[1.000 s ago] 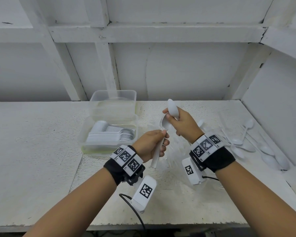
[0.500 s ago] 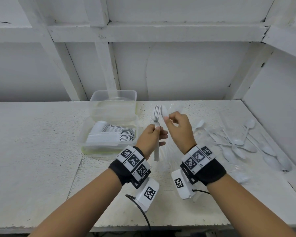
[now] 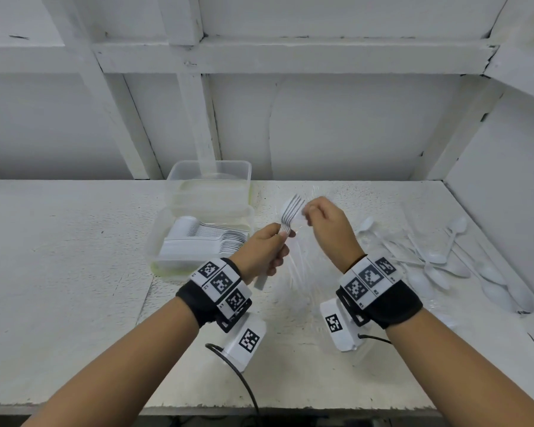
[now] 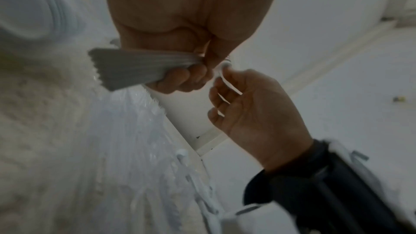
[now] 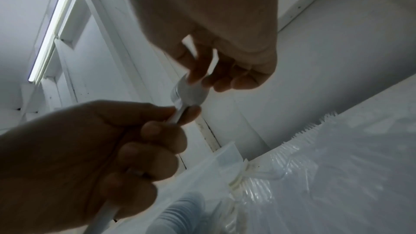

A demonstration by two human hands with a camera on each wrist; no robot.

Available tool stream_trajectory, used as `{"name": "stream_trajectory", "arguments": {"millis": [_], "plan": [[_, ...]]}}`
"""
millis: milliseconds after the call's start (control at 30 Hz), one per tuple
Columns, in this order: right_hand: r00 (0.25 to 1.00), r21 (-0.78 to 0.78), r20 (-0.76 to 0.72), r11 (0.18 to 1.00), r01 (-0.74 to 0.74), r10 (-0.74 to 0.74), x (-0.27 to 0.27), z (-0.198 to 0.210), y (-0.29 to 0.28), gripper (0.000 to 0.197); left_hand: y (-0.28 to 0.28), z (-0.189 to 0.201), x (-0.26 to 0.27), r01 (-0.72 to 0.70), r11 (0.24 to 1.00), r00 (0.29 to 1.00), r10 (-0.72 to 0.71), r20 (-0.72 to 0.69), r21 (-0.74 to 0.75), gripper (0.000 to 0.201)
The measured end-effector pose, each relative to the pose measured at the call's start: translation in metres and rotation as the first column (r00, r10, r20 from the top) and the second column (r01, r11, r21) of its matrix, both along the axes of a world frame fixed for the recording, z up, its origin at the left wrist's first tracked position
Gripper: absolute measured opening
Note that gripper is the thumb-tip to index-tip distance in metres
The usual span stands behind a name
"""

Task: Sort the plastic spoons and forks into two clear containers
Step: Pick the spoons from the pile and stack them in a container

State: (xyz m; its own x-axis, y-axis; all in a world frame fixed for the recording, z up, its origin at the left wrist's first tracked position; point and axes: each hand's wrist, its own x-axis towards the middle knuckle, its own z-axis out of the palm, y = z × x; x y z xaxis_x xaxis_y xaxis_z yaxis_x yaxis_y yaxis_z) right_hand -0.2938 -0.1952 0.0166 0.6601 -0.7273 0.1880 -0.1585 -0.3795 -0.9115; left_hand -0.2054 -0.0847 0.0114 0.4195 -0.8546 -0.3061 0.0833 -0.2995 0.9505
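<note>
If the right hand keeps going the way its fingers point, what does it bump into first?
Probably the stack of forks gripped by the left hand: the right hand's fingers point straight at the tines, though whether they already touch is unclear.

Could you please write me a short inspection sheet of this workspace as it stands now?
Surface: white table, rough, speckled.
Job's things: stack of forks in the left hand; near container holds stacked cutlery; far container looks empty; loose spoons lie at right.
Clutter: clear plastic wrap under the hands.
Grips: left hand grips the fork handles; right hand pinches at the fork heads.
Cables: black cable from left wrist camera.
Surroundings: white wall framing.
</note>
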Motion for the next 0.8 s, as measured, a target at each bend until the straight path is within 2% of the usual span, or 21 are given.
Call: {"name": "stream_trajectory", "arguments": {"millis": [67,133,200,267,367,467,533,600,667,733,800], "plan": [[1.0,0.038,0.01,0.999,-0.026,0.026,-0.002,0.009,-0.005,0.012,0.004,0.005,0.008,0.079,0.994,0.99,-0.086,0.111,0.071,0.02],[0.971,0.006,-0.137,0.98,-0.198,0.197,-0.001,0.017,-0.006,0.023,0.008,0.012,0.017,0.156,0.978,0.96,-0.182,0.212,0.136,0.02],[0.911,-0.018,-0.257,0.94,-0.339,0.324,0.002,0.018,-0.004,0.024,0.012,0.018,0.026,0.217,0.954,0.91,-0.275,0.311,0.207,0.015],[0.91,-0.04,-0.251,0.935,-0.352,0.331,0.008,0.015,-0.001,0.017,0.016,0.024,0.036,0.239,0.935,0.852,-0.332,0.406,0.262,0.005],[0.933,-0.082,-0.177,0.94,-0.331,0.313,0.018,0.01,0.004,0.009,0.024,0.034,0.054,0.277,0.888,0.723,-0.445,0.528,0.368,0.011],[0.943,-0.108,-0.156,0.944,-0.311,0.293,0.027,0.008,0.007,0.015,0.031,0.041,0.074,0.269,0.811,0.617,-0.56,0.553,0.52,0.021],[0.932,-0.097,-0.181,0.938,-0.334,0.313,0.033,0.01,0.008,0.017,0.037,0.044,0.087,0.265,0.778,0.6,-0.596,0.534,0.57,0.026],[0.893,-0.139,-0.282,0.906,-0.401,0.352,0.04,0.013,0.009,0.02,0.041,0.046,0.097,0.249,0.75,0.583,-0.622,0.523,0.613,0.025],[0.837,-0.298,-0.422,0.819,-0.491,0.348,0.049,0.017,0.009,0.027,0.044,0.048,0.106,0.222,0.732,0.55,-0.639,0.537,0.644,0.024],[0.799,-0.513,-0.497,0.628,-0.585,0.338,0.059,0.018,0.012,0.038,0.045,0.05,0.115,0.212,0.723,0.511,-0.656,0.556,0.658,0.021],[0.75,-0.609,-0.572,0.441,-0.659,0.332,0.072,0.017,0.018,0.041,0.045,0.051,0.125,0.218,0.717,0.496,-0.666,0.557,0.662,0.02]]}}
